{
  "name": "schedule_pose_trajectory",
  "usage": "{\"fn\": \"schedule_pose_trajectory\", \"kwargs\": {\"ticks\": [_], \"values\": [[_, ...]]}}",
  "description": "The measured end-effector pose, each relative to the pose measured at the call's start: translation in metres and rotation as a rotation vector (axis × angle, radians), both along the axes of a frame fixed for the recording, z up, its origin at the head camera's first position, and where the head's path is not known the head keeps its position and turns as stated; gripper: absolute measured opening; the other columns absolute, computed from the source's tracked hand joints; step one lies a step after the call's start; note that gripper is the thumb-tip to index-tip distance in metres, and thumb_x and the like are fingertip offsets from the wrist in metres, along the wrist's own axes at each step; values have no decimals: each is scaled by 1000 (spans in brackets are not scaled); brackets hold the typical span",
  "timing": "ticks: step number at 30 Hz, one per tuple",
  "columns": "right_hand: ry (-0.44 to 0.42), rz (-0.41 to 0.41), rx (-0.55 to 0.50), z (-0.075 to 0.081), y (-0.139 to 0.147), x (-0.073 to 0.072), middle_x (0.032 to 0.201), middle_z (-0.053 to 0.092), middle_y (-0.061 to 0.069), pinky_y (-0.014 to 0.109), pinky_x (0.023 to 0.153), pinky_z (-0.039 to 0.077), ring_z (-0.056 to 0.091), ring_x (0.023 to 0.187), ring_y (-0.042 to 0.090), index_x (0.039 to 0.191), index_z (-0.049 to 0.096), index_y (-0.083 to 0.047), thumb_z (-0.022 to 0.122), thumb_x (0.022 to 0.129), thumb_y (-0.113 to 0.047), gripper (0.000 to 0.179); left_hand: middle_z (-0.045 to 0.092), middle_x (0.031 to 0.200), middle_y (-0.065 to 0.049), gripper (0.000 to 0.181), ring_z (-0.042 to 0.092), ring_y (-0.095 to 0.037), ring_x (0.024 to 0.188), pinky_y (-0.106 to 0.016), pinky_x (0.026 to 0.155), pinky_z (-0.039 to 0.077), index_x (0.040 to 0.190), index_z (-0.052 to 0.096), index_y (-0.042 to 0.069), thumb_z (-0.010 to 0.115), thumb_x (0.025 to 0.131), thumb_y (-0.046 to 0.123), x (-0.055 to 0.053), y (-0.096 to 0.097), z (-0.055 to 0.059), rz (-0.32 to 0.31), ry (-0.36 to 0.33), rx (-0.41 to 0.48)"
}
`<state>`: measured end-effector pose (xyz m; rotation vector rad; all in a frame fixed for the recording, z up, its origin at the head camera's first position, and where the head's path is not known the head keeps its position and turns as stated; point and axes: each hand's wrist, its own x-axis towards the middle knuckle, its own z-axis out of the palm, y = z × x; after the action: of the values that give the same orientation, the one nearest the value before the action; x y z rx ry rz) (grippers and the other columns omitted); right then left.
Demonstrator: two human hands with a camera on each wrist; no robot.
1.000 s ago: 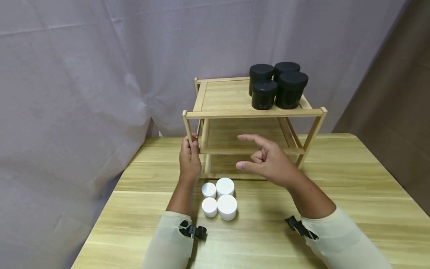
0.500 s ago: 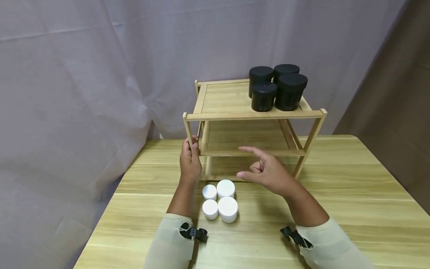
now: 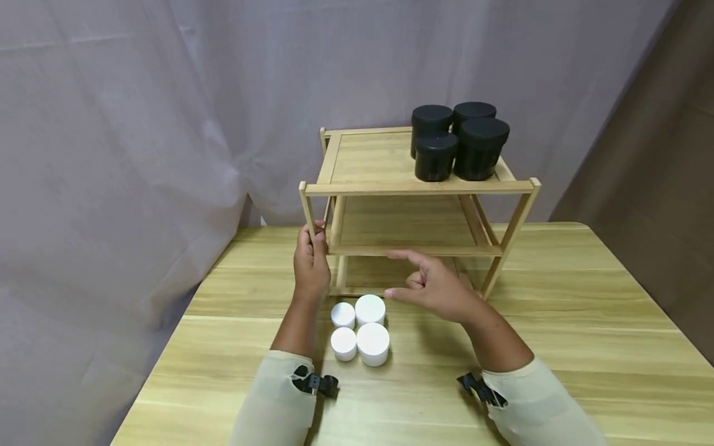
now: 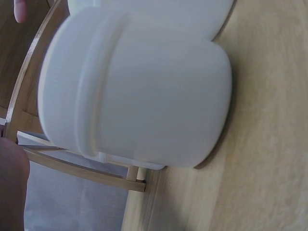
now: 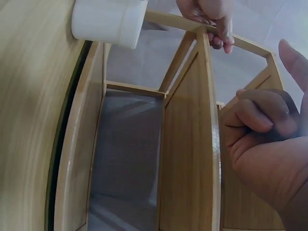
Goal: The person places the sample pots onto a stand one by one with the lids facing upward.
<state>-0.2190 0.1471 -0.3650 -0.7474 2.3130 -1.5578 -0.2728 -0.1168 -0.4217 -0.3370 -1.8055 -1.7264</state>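
The left hand (image 3: 312, 263) grips the rack (image 3: 418, 188) at its left front post. The right hand (image 3: 437, 288), thumb and forefinger spread, other fingers curled, holds nothing before the rack. Four white jars (image 3: 373, 344) stand before the rack; four black jars (image 3: 435, 159) on its top.

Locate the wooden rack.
In the head view, the wooden rack stands on the table right of centre, behind four white jars, left hand gripping its front-left post.

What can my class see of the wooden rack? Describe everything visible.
The rack looks made of pale wood, with three framed shelves between slanted legs. It stands upright on the table, behind four white jars. Four black lidded jars stand on its top shelf, toward the right. The left hand grips its left front leg.
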Motion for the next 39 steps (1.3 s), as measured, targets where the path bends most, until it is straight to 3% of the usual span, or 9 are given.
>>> {"fn": "schedule_pose_trajectory", "kwargs": {"ticks": [6, 14, 21, 29, 39], "values": [[-8, 49, 42, -11, -8, -7, 61, 29, -10, 21, 54, 31, 27, 52, 7, 157, 53, -6, 88, 93, -17, 74, 46, 88, -2, 33, 45, -13, 81, -23, 75, 41, 140, 52, -10, 43, 118, 13, 1, -1, 3, 5, -14, 15], [-10, 30, 102, -32, -9, -22, 60, 30, -10, 21, 52, 30, 27, 52, 7, 152, 55, 3, 87, 91, -16, 71, 46, 88, -1, 33, 45, -12, 80, -22, 74, 41, 139, 52, -12, 44, 117, 12, -3, 3, 1, 3, -5, 37], [-29, 57, 175, -50, -11, -26, 60, 33, -9, 20, 52, 32, 32, 53, 8, 151, 55, 4, 87, 90, -12, 71, 46, 86, -1, 31, 46, -12, 80, -22, 75, 42, 139, 53, -11, 45, 116, 8, 2, 3, 0, 9, -32, 48], [-16, 98, 170, -60, -10, -30, 63, 36, -8, 20, 53, 33, 34, 55, 7, 148, 55, 11, 85, 90, -5, 68, 45, 85, 1, 32, 45, -10, 80, -21, 74, 42, 139, 52, -12, 45, 116, 9, 1, 3, 1, 4, -12, 50], [-2, 143, 179, -65, -12, -29, 62, 33, -9, 20, 55, 32, 32, 55, 6, 149, 55, 11, 83, 91, -9, 67, 45, 85, 0, 31, 46, -11, 81, -20, 74, 43, 139, 53, -11, 45, 117, 9, 1, 3, 1, 9, -6, 45]]}}
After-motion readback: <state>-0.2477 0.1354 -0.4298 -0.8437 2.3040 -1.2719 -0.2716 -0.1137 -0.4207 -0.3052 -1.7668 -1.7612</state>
